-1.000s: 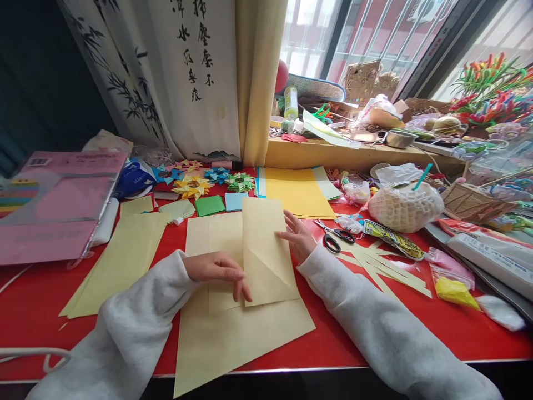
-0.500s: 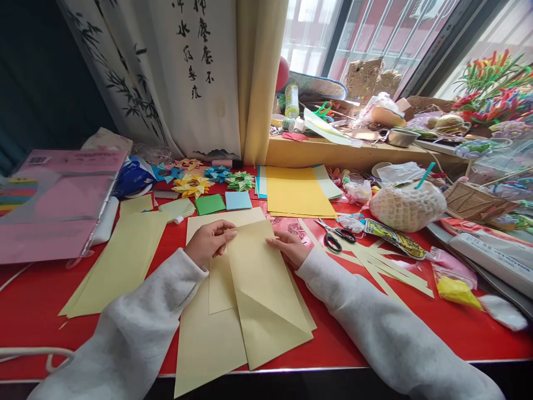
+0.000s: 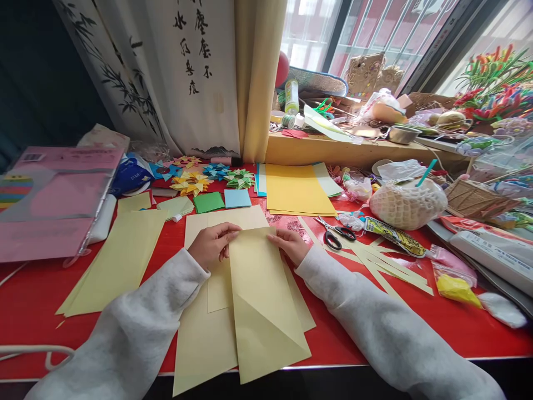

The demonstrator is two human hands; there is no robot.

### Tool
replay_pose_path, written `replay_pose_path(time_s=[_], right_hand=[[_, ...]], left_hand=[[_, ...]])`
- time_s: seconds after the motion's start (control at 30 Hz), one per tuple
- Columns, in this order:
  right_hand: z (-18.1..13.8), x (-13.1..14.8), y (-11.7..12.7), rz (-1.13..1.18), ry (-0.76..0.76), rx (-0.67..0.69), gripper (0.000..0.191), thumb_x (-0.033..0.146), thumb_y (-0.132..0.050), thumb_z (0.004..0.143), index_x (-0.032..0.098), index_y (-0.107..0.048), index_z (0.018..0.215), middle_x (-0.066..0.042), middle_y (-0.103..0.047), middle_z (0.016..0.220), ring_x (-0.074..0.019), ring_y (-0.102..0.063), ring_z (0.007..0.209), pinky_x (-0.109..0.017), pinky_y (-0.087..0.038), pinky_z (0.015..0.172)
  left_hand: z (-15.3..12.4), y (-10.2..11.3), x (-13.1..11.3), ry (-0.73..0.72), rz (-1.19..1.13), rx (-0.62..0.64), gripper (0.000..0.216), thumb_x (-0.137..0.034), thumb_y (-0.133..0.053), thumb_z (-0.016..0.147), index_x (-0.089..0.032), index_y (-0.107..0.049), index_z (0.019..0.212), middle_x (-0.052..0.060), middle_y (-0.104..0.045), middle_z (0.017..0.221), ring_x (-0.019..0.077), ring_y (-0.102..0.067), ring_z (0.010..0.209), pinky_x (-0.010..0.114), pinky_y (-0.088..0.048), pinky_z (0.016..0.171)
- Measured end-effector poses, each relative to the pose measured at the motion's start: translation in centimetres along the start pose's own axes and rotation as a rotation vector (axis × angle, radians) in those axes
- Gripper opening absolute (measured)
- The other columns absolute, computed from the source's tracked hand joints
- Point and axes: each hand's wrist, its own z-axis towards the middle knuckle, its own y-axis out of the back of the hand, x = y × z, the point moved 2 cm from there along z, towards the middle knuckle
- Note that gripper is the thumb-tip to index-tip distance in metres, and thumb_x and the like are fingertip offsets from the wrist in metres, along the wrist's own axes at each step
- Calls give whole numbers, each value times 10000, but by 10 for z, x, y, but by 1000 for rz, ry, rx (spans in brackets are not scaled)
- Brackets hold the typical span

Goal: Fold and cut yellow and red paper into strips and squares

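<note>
A folded pale yellow paper (image 3: 264,303) with a diagonal crease lies over other pale yellow sheets (image 3: 204,339) on the red table (image 3: 33,300). My left hand (image 3: 213,244) pinches its top left corner. My right hand (image 3: 288,244) grips its top right corner. The paper's lower end reaches past the table's front edge. Both arms wear light grey sleeves.
More pale yellow sheets (image 3: 119,261) lie to the left, beside a pink packet (image 3: 54,203). Folded paper stars (image 3: 191,183), small coloured squares (image 3: 210,203) and an orange-yellow sheet (image 3: 297,190) sit behind. Black-handled scissors (image 3: 333,233), paper strips (image 3: 387,266) and a netted cup (image 3: 406,203) are to the right.
Both hands left the flat paper, took hold of its top corners and drew it toward me. It now hangs over the table's front edge.
</note>
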Motion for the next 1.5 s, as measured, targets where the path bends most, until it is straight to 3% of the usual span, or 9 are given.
replay_pose_path(time_s=[0.3,0.53,0.97,1.27,1.5], right_hand=[[-1,0,4,-84,42,-39,200,370,-512,698,185,-575,738,3,-592,697,-116,-558,611,-266,-453,623],[1,-3,7,-97,69,-33,240,368,-503,707,170,-574,822,-19,-597,748,-135,-559,670,-272,-451,622],[2,-5,8,-113,86,-65,217,383,-508,698,171,-544,671,24,-552,594,-95,-515,541,-215,-408,486],[0,-3,7,-83,49,-51,216,367,-509,705,171,-580,761,3,-590,675,-111,-546,598,-231,-434,530],[2,-5,9,-65,75,-33,211,348,-498,721,183,-598,808,-2,-605,711,-113,-551,627,-234,-436,558]], left_hand=[[-2,-2,-4,-30,-38,-4,245,-336,-503,694,-180,-547,878,-54,-442,435,77,-431,364,170,-330,318],[-1,0,-3,-41,-61,-12,250,-328,-478,718,-172,-544,903,-46,-444,438,80,-441,385,176,-370,338],[3,2,-1,-8,-64,-9,242,-332,-507,708,-154,-549,867,-39,-478,417,86,-460,383,188,-380,356],[3,3,-1,-22,-65,-3,239,-333,-507,710,-156,-549,864,-39,-477,430,86,-465,389,190,-381,359],[2,1,-3,-65,-69,24,238,-339,-502,707,-167,-540,867,-22,-494,584,79,-487,427,194,-397,361]])
